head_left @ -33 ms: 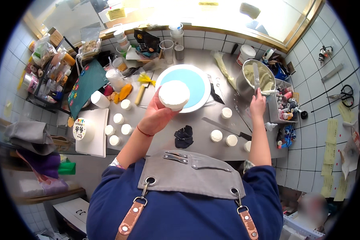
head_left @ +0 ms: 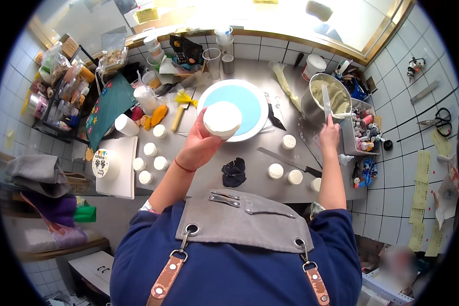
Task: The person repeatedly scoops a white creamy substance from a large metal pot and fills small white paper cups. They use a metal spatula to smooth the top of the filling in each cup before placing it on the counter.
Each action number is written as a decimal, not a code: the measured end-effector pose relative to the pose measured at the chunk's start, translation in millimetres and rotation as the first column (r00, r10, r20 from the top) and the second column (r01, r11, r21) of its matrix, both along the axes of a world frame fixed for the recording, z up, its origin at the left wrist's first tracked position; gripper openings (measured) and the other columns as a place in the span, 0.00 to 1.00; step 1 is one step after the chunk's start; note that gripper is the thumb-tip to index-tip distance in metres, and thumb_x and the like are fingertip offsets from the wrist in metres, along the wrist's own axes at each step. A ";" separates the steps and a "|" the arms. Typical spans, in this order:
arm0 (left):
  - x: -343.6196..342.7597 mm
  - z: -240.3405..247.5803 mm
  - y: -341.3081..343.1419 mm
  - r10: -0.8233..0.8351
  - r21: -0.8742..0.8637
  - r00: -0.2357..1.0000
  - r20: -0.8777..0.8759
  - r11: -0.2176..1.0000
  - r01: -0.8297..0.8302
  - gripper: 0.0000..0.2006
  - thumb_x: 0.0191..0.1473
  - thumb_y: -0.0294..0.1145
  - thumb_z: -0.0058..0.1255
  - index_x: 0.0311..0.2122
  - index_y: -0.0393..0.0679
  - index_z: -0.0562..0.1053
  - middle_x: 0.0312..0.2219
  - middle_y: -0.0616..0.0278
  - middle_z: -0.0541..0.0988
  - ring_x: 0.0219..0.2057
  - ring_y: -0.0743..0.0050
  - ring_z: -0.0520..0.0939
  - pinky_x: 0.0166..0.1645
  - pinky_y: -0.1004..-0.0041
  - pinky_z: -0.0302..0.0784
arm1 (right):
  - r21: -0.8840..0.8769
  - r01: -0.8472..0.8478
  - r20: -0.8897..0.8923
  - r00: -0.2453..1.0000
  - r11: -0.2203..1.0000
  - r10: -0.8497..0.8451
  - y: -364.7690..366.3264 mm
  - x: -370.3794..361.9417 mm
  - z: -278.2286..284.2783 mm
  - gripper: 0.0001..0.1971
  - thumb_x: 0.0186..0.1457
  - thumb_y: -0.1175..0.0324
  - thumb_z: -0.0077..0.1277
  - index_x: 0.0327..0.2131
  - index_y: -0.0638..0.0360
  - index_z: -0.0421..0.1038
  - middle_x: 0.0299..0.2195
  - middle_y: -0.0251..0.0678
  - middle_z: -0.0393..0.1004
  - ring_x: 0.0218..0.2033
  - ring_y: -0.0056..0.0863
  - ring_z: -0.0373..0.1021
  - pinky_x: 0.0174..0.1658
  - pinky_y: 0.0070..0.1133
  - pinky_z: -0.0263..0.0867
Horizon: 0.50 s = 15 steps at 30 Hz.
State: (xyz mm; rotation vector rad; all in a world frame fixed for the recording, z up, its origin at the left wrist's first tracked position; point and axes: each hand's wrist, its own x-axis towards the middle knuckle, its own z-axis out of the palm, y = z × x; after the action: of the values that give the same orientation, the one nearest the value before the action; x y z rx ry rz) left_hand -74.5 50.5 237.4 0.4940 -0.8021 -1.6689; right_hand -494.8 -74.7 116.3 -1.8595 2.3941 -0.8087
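Two grips: my left hand (head_left: 199, 145) clasps a small white-coated cake (head_left: 222, 118), mid-frame; well right, my right hand (head_left: 329, 135) grips a spatula (head_left: 326, 98), blade up-frame at the metal bowl (head_left: 306, 107).

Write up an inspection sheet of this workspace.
Surface: grey metal table, small round white-topped pieces on both sides.
Job's things: round white-frosted cake; long flat metal spatula; silver metal bowl holding pale cream.
Clutter: crumpled black fabric and long dark-handled steel knife lying loose.
Hands: left hand grips cake; right hand grips spatula by the bowl.
Cables: nothing seen.
Surroundings: white tiled wall, black-handled scissors hanging on it.
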 end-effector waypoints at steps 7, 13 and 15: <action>0.7 -8.6 -7.7 0.092 -0.023 0.995 0.031 0.996 -0.092 0.38 0.46 0.24 0.56 0.63 0.37 0.54 0.58 0.50 0.67 0.61 0.53 0.68 0.62 0.66 0.66 | 0.228 0.011 -0.080 0.997 0.974 0.007 163.2 5.9 -13.9 0.28 0.57 0.71 0.48 0.62 0.42 0.61 0.36 0.45 0.66 0.35 0.47 0.72 0.38 0.39 0.69; 5.3 -19.2 -28.1 -0.019 0.007 0.995 -0.096 1.000 0.020 0.34 0.53 0.32 0.53 0.64 0.40 0.55 0.58 0.51 0.66 0.60 0.54 0.67 0.62 0.66 0.66 | 0.167 -0.053 0.025 0.998 0.985 0.050 188.6 45.8 42.7 0.30 0.54 0.75 0.48 0.61 0.41 0.63 0.35 0.39 0.66 0.32 0.41 0.72 0.38 0.36 0.69; 6.3 -32.6 -34.5 -0.034 0.089 0.969 -0.246 0.994 0.057 0.31 0.56 0.34 0.49 0.63 0.41 0.56 0.57 0.54 0.67 0.58 0.55 0.69 0.61 0.65 0.66 | 0.107 -0.123 0.140 0.984 0.987 0.107 173.4 54.6 61.8 0.28 0.55 0.74 0.48 0.60 0.43 0.64 0.34 0.41 0.69 0.32 0.41 0.72 0.37 0.35 0.69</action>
State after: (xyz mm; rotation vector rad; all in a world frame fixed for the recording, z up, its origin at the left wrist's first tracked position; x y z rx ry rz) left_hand -68.1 16.0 204.8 0.3288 -0.5579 -1.7762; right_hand -440.3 98.8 178.1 -1.8189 2.1823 -0.7441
